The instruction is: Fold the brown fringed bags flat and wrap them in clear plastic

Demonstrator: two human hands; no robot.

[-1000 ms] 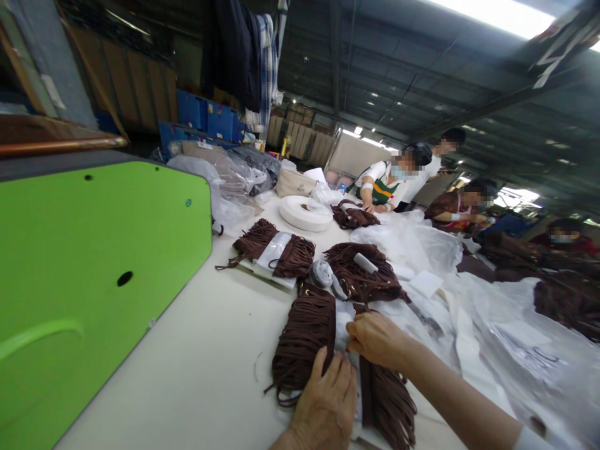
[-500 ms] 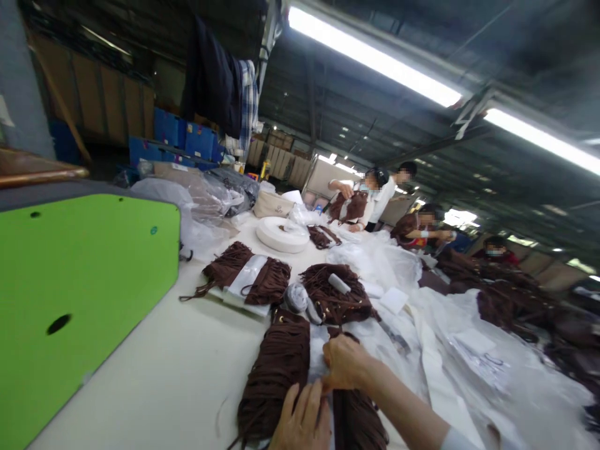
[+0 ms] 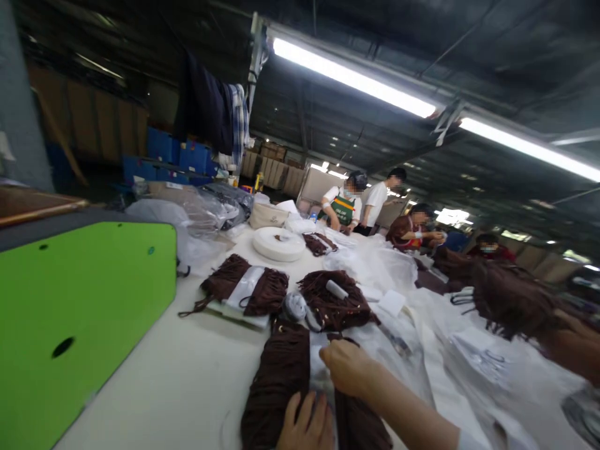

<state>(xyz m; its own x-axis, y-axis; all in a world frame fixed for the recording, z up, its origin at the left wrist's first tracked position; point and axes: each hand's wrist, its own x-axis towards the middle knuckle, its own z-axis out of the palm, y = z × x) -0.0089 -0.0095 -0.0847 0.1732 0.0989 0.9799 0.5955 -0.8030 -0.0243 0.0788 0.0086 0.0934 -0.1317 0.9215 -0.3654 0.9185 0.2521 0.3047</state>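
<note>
A brown fringed piece (image 3: 276,381) with a pale translucent wrap strip (image 3: 319,362) down its middle lies on the white table in front of me. My left hand (image 3: 307,425) rests on its lower part, fingers stretched out over the strip and fringe. Higher up on the strip, my right hand (image 3: 344,369) is closed; what its fingers grip is hidden. Just beyond, a wrapped brown fringed bundle (image 3: 267,287) lies to the left and another bundle (image 3: 332,300) with gold eyelets to the right. A greyish plastic roll (image 3: 295,306) sits between them.
A green panel (image 3: 94,312) stands along the left. Farther back lie a white tape roll (image 3: 278,244) and a beige pouch (image 3: 268,215). Clear plastic bags (image 3: 375,259) cover the right side. Another person's arm (image 3: 569,344) with a brown fringed piece (image 3: 510,297) reaches in there.
My right hand has shifted slightly left along the strip; my left hand stays down. At right, another person's arm with a fringed piece has come in. A co-worker behind has lowered a brown piece.
</note>
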